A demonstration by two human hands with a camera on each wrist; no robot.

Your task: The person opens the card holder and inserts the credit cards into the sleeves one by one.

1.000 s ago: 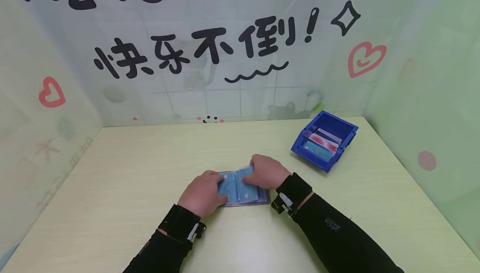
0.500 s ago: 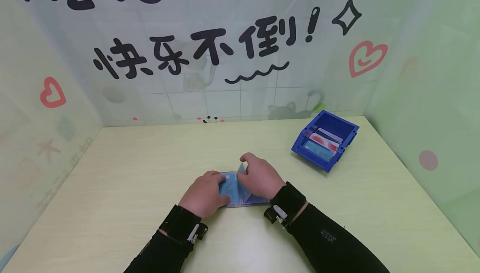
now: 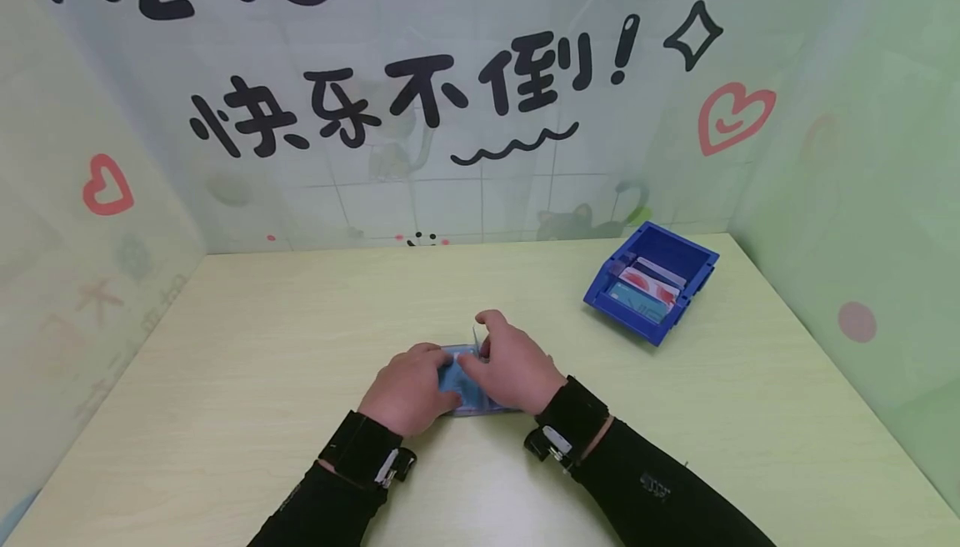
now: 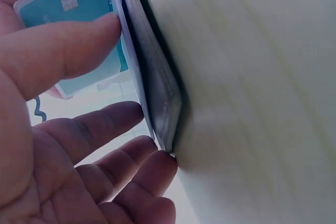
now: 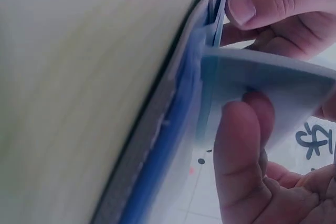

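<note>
Both hands on card holder, table centre-front.

Left hand (image 3: 408,388) lies palm-down on the holder's (image 3: 471,390) left half, thumb pressing a teal card (image 4: 79,3) flat, other fingers curled around the holder's left edge. Right hand (image 3: 512,363) arches over the right half, thumb and fingers pinching a clear sleeve page (image 5: 262,85) lifted upright near the spine. Forearms come in from the near edge, wrists low, black sleeves and wrist straps on both. Holder sits flat on the table (image 3: 262,322), slightly right of centre, closer to the near edge than the back wall. Blue bin (image 3: 651,280) with cards sits well apart, back right, near the right edge. Wide bare tabletop left and behind the hands; walls close three sides.
</note>
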